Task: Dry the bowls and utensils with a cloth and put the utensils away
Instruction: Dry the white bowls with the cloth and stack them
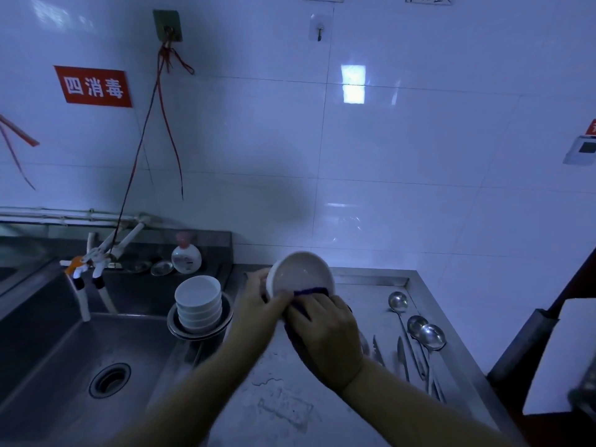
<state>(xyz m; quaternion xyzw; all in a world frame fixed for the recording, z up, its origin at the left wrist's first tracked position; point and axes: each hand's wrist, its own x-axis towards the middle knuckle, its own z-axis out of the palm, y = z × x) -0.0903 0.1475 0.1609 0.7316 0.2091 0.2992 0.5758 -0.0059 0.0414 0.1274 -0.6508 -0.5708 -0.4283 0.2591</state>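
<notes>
My left hand [258, 301] grips a white bowl [301, 274] by its left rim, tilted with its inside toward me, above the steel counter [283, 398]. My right hand [325, 337] holds a purple cloth [311, 291] against the bowl's lower rim. A stack of white bowls [198, 300] sits in a metal basin [180, 327] at the sink's right edge. On the counter to the right lie metal ladles [427, 335] [398, 301] and several other long utensils [403, 356].
A deep steel sink [80, 366] with a drain lies at left, with taps [87, 269] over it. A soap bottle [186, 258] stands on the back ledge. A white tiled wall [387, 156] is behind. A white board [561, 359] leans at far right.
</notes>
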